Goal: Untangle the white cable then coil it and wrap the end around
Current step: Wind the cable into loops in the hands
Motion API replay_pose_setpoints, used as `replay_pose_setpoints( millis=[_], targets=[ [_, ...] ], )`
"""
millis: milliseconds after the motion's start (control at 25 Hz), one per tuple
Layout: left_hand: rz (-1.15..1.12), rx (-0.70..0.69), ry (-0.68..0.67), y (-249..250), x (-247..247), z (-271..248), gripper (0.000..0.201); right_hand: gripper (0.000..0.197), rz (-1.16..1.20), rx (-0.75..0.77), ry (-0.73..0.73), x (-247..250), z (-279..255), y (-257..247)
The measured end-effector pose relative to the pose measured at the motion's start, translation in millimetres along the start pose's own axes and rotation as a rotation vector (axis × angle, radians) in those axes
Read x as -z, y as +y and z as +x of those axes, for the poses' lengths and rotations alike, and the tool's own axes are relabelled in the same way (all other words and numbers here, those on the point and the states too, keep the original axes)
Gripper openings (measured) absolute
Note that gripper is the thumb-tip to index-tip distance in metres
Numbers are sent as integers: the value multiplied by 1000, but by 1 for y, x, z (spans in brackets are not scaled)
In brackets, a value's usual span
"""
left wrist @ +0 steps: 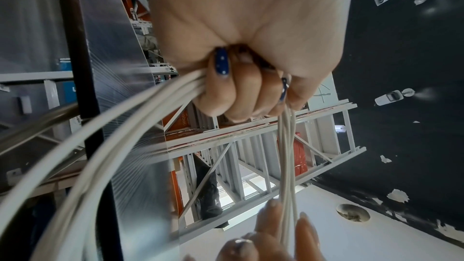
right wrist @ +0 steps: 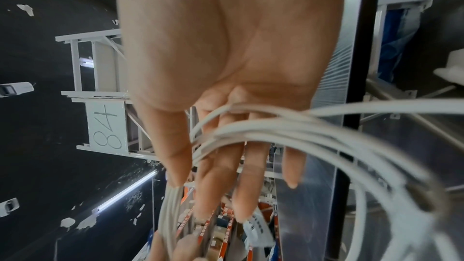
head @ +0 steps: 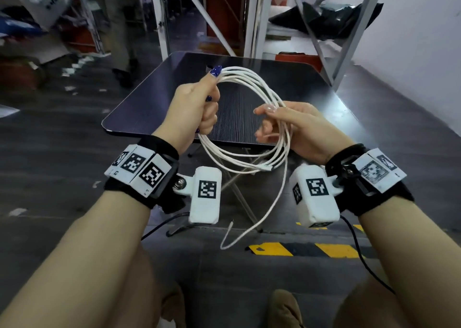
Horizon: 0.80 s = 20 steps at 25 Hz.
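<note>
Head view: your left hand (head: 197,105) grips the white cable (head: 252,163) coil at its 10 o'clock; your right hand (head: 299,128), fingers loose and open, supports it at 3 o'clock, above the dark table (head: 249,95). A loose end hangs toward 6 o'clock.
Left wrist view: your fist (left wrist: 241,47) closes round the bundled strands (left wrist: 120,134).
Right wrist view: strands (right wrist: 288,132) cross your straight fingers (right wrist: 218,176).

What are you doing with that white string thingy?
It's a white cable, and a person is winding it into a ring above a dark table. The left hand grips one side of the loops in a fist. The right hand, fingers fairly straight, reaches through the other side of the ring. The cable is already coiled, but one loose end hangs down, not yet wrapped around.
</note>
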<state>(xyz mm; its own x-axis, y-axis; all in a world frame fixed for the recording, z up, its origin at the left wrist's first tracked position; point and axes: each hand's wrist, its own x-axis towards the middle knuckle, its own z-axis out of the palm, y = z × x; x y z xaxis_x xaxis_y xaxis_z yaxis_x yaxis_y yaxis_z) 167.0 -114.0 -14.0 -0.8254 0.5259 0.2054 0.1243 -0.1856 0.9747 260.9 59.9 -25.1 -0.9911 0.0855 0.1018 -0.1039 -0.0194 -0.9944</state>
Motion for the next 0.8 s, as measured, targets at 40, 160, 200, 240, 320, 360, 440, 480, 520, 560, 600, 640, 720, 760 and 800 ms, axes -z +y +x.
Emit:
replay_pose_setpoints(
  millis=[40, 160, 200, 240, 320, 360, 440, 480, 520, 560, 600, 640, 720, 760, 800],
  targets=[
    [-17, 6, 7, 0, 0, -1, 47, 16, -3, -11, -2, 2, -3, 2],
    [-76, 15, 41, 0, 3, -5, 45, 21, -27, -70, -27, 7, -10, 8],
    [-107, 20, 49, -1, 4, -5, 46, 30, -17, -80, -63, 9, -12, 9],
    [-144, 27, 55, -2, 6, -4, 46, 40, 22, -80, -111, 12, -13, 10],
    [-229, 48, 63, -3, 9, -2, 50, 58, 171, -76, -203, 15, -14, 10],
    [-268, 61, 65, -3, 10, -1, 51, 66, 230, -68, -237, 16, -14, 9],
    [-326, 76, 72, -3, 10, 1, 52, 79, 241, -15, -304, 17, -15, 8],
    [-350, 81, 77, -3, 10, 2, 51, 83, 213, 21, -345, 17, -15, 8],
    [-371, 85, 84, -3, 10, 3, 50, 86, 177, 48, -388, 17, -15, 7],
    [-390, 88, 91, -3, 10, 4, 49, 89, 140, 63, -416, 16, -15, 6],
    [-406, 93, 99, -3, 10, 5, 49, 91, 106, 66, -430, 16, -15, 4],
    [-421, 98, 105, -3, 10, 5, 49, 94, 73, 68, -437, 15, -15, 3],
    [-457, 114, 119, -3, 10, 7, 48, 98, 24, 76, -417, 13, -16, 2],
    [-478, 122, 124, -3, 10, 7, 47, 96, 9, 85, -374, 12, -15, 3],
    [-499, 129, 126, -3, 10, 8, 48, 88, -4, 104, -314, 9, -15, 4]
  ],
)
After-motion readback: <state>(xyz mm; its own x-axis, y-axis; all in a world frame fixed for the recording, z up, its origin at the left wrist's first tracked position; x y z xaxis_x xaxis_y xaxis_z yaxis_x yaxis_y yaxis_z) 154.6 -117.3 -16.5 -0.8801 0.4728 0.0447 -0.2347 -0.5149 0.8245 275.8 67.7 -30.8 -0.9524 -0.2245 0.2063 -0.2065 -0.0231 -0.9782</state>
